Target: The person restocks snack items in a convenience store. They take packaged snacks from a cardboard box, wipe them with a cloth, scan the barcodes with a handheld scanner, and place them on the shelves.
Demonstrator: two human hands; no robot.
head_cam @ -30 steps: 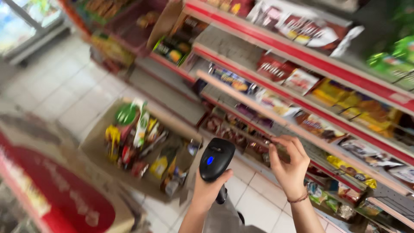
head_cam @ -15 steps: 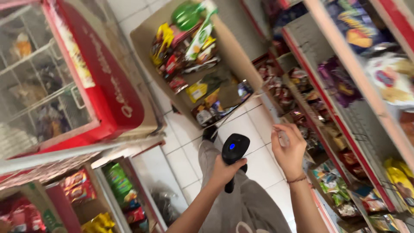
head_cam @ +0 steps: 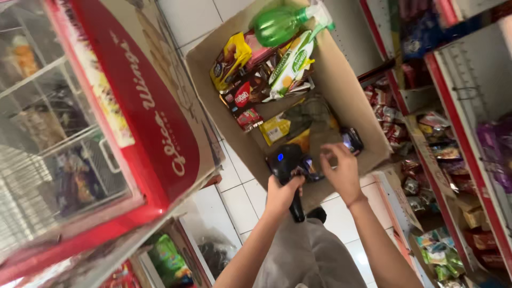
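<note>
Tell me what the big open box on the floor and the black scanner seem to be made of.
The box looks like plain brown cardboard: matt, with folded flaps. The scanner in the left hand looks like moulded black plastic, smooth and slightly glossy, with a small blue light on top.

One head-worn view looks steeply down and is rolled hard, so the floor (head_cam: 242,194) tiles run slantwise. It sits close above both forearms, with the box (head_cam: 341,90) on the floor just beyond them, the shelves (head_cam: 453,122) along the right edge and a red rack (head_cam: 144,106) on the left.
</note>
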